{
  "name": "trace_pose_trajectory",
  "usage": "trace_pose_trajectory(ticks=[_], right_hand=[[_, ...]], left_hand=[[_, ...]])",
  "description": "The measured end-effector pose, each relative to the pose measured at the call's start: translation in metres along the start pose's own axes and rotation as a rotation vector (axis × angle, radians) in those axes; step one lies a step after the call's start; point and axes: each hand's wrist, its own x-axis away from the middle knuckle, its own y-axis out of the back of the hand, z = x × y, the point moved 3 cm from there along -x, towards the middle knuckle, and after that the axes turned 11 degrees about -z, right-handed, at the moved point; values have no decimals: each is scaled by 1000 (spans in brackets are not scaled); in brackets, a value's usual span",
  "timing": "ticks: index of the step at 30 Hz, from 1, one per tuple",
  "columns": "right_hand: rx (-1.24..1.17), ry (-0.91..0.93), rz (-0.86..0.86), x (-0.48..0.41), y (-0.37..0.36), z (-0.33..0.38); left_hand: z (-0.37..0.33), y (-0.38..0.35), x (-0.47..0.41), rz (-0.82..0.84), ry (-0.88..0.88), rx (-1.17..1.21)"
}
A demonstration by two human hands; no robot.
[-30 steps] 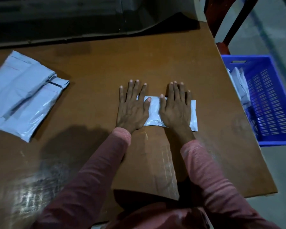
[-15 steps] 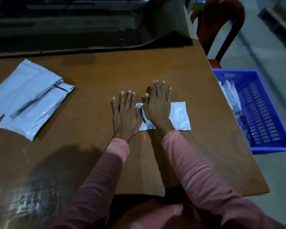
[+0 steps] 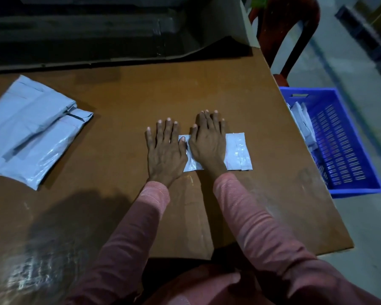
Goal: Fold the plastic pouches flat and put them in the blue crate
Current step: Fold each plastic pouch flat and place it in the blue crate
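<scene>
Left grip [image 3: 165,150] and right grip [image 3: 207,146] press flat-fingered on the small white plastic pouch [image 3: 238,153], so I'd smooth outward for crisp creases.

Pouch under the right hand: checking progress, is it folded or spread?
Folded: the pouch lies as a small flat rectangle with layered edges, pressed under the right hand.
</scene>
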Motion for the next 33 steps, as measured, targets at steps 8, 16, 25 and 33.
trace_pose_trajectory(ticks=[8,16,25,33], right_hand=[[46,134,75,-3,21,-48],[51,132,224,5,17,-54],[39,115,180,5,20,-52],[14,154,202,-20,32,-70]], left_hand=[[1,0,2,-13,-25,11],[4,-3,1,-35,-17,16],[3,-2,0,-7,-20,5],[-20,9,-21,44,-48,36]])
